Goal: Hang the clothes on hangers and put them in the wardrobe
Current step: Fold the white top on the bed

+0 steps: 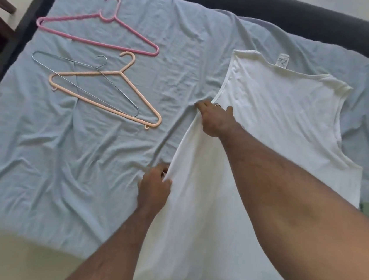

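Underneath, a wrinkled pale-blue sheet (86, 152) covers the dark-framed bed (327, 25).

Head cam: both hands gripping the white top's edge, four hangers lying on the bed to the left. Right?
Not quite: the head view shows three hangers, not four: a pink hanger, a peach hanger and a wire hanger. The rest holds: left hand and right hand grip the white top.

Two bare forearms without sleeves, a thin silver ring (217, 105) on the right hand (215, 120).
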A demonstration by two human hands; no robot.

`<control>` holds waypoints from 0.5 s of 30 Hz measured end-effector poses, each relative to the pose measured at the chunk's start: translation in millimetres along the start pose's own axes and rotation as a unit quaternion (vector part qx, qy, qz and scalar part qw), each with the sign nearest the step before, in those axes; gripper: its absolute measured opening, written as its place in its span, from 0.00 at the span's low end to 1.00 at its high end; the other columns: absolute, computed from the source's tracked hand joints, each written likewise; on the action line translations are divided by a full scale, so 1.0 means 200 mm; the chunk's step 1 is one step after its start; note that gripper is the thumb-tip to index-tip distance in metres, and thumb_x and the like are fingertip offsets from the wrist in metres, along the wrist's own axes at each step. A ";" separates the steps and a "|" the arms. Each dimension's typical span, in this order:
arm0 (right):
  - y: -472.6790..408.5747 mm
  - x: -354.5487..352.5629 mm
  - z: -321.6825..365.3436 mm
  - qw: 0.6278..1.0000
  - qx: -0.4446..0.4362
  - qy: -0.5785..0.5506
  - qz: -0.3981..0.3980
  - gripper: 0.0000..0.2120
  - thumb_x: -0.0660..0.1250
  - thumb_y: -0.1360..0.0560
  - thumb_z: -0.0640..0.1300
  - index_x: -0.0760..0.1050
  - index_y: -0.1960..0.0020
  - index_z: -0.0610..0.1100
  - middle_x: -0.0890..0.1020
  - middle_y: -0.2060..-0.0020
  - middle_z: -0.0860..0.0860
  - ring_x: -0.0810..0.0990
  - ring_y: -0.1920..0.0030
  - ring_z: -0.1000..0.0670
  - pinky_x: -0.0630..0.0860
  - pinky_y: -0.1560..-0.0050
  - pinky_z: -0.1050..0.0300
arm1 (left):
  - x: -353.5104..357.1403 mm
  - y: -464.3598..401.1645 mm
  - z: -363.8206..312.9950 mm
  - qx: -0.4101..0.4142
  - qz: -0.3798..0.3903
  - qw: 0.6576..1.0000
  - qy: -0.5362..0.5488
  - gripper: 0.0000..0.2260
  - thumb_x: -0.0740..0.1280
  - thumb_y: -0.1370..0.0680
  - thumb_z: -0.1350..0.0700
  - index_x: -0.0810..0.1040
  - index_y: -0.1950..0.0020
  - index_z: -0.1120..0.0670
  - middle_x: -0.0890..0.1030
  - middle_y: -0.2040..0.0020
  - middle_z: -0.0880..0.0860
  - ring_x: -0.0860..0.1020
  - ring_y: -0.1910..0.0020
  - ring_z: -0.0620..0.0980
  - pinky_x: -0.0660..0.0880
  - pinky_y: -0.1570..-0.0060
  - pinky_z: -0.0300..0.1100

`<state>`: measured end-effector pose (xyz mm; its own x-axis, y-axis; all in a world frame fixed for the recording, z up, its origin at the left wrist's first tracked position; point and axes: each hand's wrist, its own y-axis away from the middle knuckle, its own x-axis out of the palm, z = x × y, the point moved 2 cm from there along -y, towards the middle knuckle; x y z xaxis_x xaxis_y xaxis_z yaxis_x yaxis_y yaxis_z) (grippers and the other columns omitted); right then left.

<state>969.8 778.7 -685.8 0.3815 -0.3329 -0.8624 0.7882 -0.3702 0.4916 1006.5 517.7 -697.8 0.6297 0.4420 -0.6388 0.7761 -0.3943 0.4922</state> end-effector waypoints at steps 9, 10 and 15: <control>0.27 0.17 -0.22 0.983 0.024 -0.149 -0.109 0.19 0.61 0.35 0.30 0.69 0.52 0.51 0.73 0.52 0.54 0.75 0.48 0.45 0.63 0.48 0.45 | 0.10 0.11 0.06 0.178 -0.006 0.973 -0.145 0.20 0.73 0.35 0.69 0.76 0.51 0.49 0.75 0.59 0.49 0.78 0.61 0.54 0.69 0.62 0.47; 0.30 0.19 -0.24 0.984 0.016 -0.156 -0.086 0.19 0.61 0.35 0.31 0.68 0.50 0.51 0.73 0.52 0.55 0.75 0.49 0.46 0.63 0.46 0.44 | 0.12 0.12 0.06 0.180 -0.005 0.972 -0.153 0.20 0.73 0.35 0.69 0.75 0.52 0.48 0.75 0.59 0.48 0.78 0.61 0.54 0.68 0.62 0.46; 0.31 0.13 -0.30 0.985 -0.021 -0.170 -0.005 0.20 0.71 0.30 0.48 0.69 0.41 0.56 0.76 0.48 0.60 0.77 0.52 0.53 0.61 0.42 0.46 | 0.16 0.13 0.05 0.133 -0.025 0.980 -0.146 0.13 0.75 0.32 0.66 0.77 0.55 0.51 0.75 0.61 0.49 0.78 0.61 0.55 0.67 0.61 0.46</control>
<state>1057.3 798.5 -685.5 0.1954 -0.6026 -0.7738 0.8137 -0.3408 0.4709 1047.3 514.0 -711.2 0.5242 0.2316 -0.8195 0.7446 -0.5916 0.3091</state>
